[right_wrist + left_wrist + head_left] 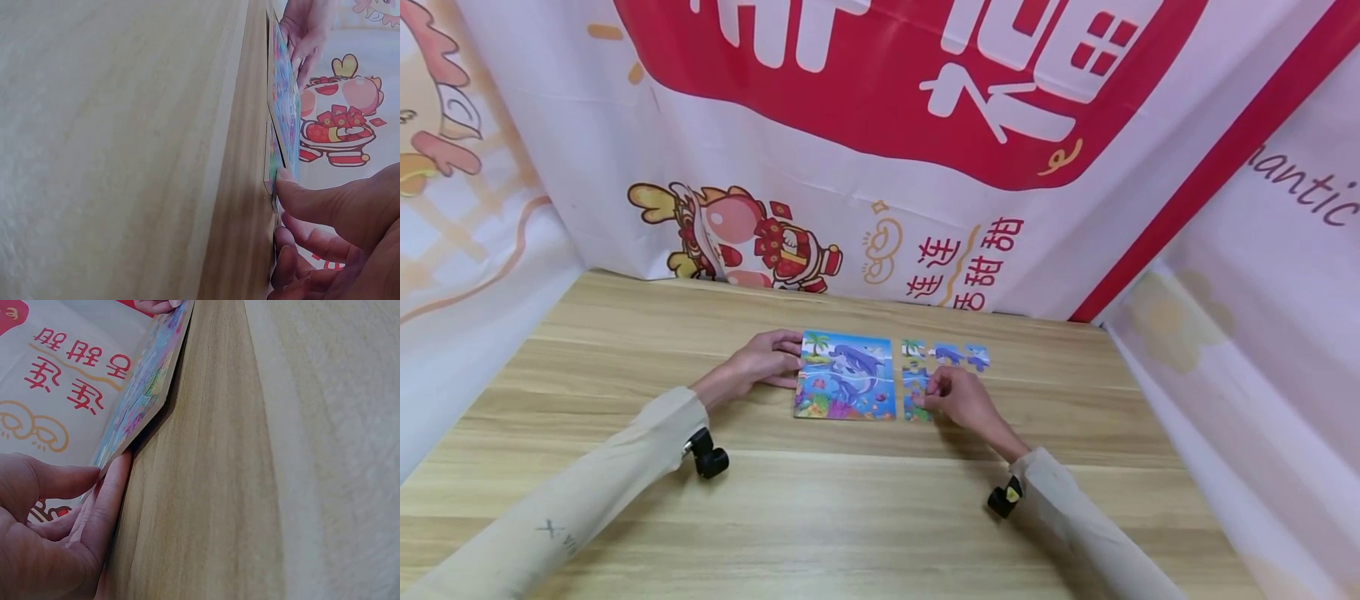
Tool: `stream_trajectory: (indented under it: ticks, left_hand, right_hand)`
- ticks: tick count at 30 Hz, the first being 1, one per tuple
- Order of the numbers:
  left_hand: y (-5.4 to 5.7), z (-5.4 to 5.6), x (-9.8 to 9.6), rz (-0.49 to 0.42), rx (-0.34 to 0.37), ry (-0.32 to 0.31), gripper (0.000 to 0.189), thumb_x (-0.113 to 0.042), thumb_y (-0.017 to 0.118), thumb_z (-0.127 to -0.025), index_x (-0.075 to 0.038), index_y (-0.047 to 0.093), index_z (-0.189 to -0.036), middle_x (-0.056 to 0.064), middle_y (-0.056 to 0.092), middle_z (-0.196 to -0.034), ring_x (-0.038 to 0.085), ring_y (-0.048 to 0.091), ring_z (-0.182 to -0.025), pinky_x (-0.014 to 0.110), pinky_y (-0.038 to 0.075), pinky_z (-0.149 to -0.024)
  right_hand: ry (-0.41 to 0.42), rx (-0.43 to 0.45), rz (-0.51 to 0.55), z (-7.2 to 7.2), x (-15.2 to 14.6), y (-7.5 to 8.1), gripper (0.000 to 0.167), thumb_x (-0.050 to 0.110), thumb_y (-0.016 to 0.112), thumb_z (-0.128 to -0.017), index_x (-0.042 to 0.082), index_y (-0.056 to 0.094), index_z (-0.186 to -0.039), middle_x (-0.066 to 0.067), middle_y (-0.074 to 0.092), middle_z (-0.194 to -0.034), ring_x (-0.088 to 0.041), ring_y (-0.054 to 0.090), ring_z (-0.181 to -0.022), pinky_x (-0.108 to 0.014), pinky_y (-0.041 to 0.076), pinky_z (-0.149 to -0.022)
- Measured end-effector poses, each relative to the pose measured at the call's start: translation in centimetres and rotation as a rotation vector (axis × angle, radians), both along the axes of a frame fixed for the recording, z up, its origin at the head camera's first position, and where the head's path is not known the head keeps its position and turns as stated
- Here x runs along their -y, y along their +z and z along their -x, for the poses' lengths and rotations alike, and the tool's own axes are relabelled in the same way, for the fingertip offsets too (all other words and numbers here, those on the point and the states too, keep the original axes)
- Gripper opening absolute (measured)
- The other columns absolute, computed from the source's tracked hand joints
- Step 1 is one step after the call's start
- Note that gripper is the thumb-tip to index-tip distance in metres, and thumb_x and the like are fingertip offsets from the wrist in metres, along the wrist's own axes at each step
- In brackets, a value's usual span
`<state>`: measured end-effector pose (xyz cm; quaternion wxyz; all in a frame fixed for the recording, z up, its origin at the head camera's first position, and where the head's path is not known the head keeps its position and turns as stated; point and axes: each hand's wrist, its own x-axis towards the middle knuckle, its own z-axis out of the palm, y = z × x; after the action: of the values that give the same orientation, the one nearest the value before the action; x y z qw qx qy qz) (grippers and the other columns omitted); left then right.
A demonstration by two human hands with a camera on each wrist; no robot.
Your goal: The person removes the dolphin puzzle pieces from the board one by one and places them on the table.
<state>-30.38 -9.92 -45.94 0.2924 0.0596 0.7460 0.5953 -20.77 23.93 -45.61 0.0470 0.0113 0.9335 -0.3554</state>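
Note:
A square dolphin picture board [847, 379] lies in the middle of the table, its left edge raised a little. My left hand [769, 360] grips that edge, thumb on top and fingers underneath, as the left wrist view [56, 531] shows. Right of the board, jigsaw pieces [913, 348] with the same picture form a column and a top row. My right hand [962, 400] is at the lower part of the column, fingers curled and thumb on a jigsaw piece [271, 159]. The fingers partly hide the pieces there.
The wooden table [850, 508] reaches back to a printed cloth backdrop [850, 125]. More cloth hangs along the left and right sides. Small black cameras [707, 454] are strapped at both sleeves.

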Motion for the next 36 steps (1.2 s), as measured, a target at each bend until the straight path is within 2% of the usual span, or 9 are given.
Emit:
stream_trajectory:
  ticks: [11,17,23,26,31,36]
  left_hand:
    - [0.2,0.0,0.1,0.004,0.001,0.002,0.065,-0.001,0.058,-0.103,0.0,0.031,-0.162,0.022,0.047,-0.144,0.026,0.064,-0.112,0.034,0.067,-0.087]
    - [0.2,0.1,0.1,0.008,0.005,0.004,0.064,-0.001,0.058,-0.103,0.0,0.031,-0.161,0.022,0.047,-0.144,0.026,0.064,-0.112,0.034,0.067,-0.087]
    - [0.1,0.0,0.1,0.015,0.006,0.002,0.064,-0.001,0.058,-0.103,0.0,0.031,-0.161,0.022,0.047,-0.143,0.026,0.064,-0.112,0.034,0.067,-0.086]
    - [0.0,0.1,0.1,0.012,0.007,0.0,0.064,0.0,0.058,-0.103,0.0,0.031,-0.161,0.022,0.047,-0.142,0.026,0.064,-0.111,0.034,0.067,-0.086]
    - [-0.1,0.1,0.1,0.001,0.005,-0.006,0.065,0.0,0.058,-0.103,0.001,0.03,-0.162,0.023,0.045,-0.144,0.027,0.063,-0.113,0.034,0.067,-0.087]
    - [0.0,0.0,0.2,-0.004,0.005,-0.005,0.066,0.0,0.057,-0.103,0.001,0.029,-0.162,0.022,0.046,-0.142,0.025,0.064,-0.111,0.034,0.067,-0.087]
  right_hand:
    - [-0.003,0.044,-0.036,0.5,-0.3,0.1,0.021,0.022,0.085,-0.089,0.012,0.067,-0.088,-0.003,0.063,-0.086,-0.019,0.054,-0.079,-0.026,0.048,-0.067]
    - [0.02,0.031,-0.067,0.8,-0.6,0.2,0.02,0.019,0.086,-0.087,0.012,0.068,-0.086,-0.003,0.064,-0.086,-0.018,0.055,-0.078,-0.026,0.049,-0.066]
    - [0.066,0.035,-0.024,0.7,-0.7,0.2,0.017,0.013,0.085,-0.088,0.009,0.068,-0.089,-0.004,0.065,-0.086,-0.018,0.056,-0.077,-0.024,0.05,-0.065]
    - [0.067,0.033,-0.006,0.6,-0.8,0.2,0.02,0.015,0.084,-0.09,0.008,0.066,-0.093,-0.004,0.063,-0.087,-0.018,0.054,-0.077,-0.023,0.048,-0.064]
    - [0.054,-0.01,0.004,0.5,-0.5,0.7,0.025,0.017,0.081,-0.093,0.005,0.06,-0.1,-0.005,0.058,-0.085,-0.018,0.052,-0.076,-0.022,0.043,-0.06]
    - [0.065,-0.058,0.02,0.8,0.3,1.6,0.021,0.012,0.078,-0.095,0.001,0.061,-0.102,-0.006,0.06,-0.087,-0.019,0.055,-0.079,-0.024,0.049,-0.065]
